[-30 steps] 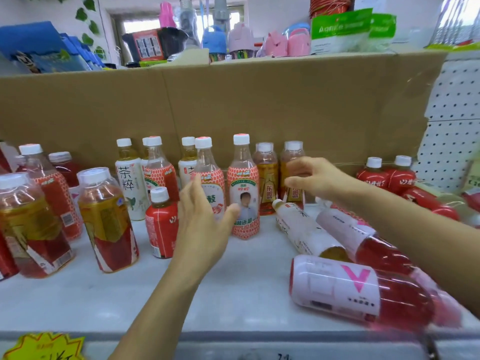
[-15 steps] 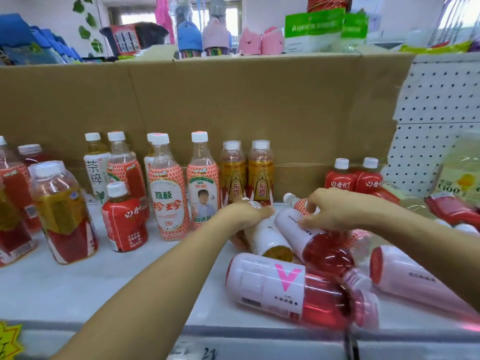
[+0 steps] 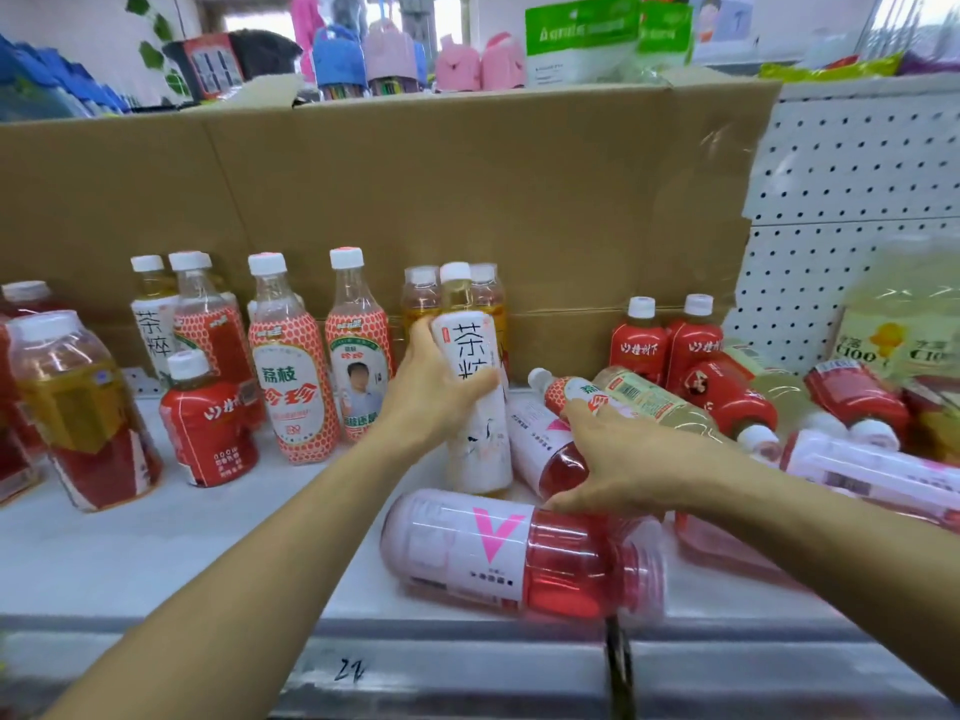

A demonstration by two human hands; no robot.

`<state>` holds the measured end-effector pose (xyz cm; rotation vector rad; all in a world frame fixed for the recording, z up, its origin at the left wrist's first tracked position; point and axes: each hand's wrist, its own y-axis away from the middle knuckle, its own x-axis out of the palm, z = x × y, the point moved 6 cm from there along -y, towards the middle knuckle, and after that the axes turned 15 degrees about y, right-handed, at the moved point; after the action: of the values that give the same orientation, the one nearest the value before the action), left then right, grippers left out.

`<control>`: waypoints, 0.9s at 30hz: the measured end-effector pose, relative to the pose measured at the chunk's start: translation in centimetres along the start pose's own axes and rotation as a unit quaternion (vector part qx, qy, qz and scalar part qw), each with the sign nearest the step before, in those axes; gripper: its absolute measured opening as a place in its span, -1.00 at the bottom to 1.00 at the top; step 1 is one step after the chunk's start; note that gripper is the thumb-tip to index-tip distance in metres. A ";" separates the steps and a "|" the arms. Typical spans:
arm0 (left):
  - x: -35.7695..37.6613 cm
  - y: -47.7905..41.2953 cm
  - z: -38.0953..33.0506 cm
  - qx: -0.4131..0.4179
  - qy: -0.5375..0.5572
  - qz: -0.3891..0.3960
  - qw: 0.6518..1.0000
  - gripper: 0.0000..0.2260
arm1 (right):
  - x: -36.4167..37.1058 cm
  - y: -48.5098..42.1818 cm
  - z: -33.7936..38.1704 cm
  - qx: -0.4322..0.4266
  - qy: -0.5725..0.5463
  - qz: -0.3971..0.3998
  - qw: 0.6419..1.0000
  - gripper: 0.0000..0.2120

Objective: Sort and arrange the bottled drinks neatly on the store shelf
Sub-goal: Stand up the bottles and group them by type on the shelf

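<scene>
My left hand (image 3: 434,392) grips a white-labelled tea bottle (image 3: 475,407) and holds it upright in the middle of the white shelf (image 3: 156,543). My right hand (image 3: 613,459) rests on a lying pink-labelled red drink bottle (image 3: 545,449), fingers curled over it. A second pink-labelled bottle with a V mark (image 3: 514,553) lies on its side at the shelf's front. Upright lychee bottles (image 3: 291,376) stand to the left, in front of a matching tea bottle (image 3: 153,324). Two amber bottles (image 3: 421,304) stand behind the held one.
A cardboard sheet (image 3: 467,200) backs the shelf; white pegboard (image 3: 852,200) is at the right. A jumble of lying red and pale bottles (image 3: 727,402) fills the right side. Large amber-and-red bottles (image 3: 78,407) stand far left. The shelf's metal front edge (image 3: 467,667) runs below.
My left hand has taken the lying tea bottle and stood it upright. My right hand has shifted down onto the lying pink-labelled bottle. The view has panned slightly right.
</scene>
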<state>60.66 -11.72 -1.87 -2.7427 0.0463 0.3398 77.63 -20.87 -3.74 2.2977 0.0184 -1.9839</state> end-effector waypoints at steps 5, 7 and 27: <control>-1.3 1.0 -0.2 0.109 -0.072 -0.010 0.991 -0.21 | -0.6 0.6 -0.1 0.005 -0.047 -0.057 0.997 -0.18; -2.0 0.7 0.3 0.084 -0.049 -0.008 0.995 -0.21 | -1.4 0.7 -0.4 0.013 -0.053 -0.053 0.997 -0.33; -0.9 7.7 -0.9 0.073 -0.127 0.267 0.953 -0.64 | -9.5 -8.2 0.1 0.011 -0.339 -0.220 0.915 -0.62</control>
<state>59.37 -19.19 -3.57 -2.4768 0.7208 0.7950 75.52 -12.19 5.02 1.5787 0.4943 -2.9074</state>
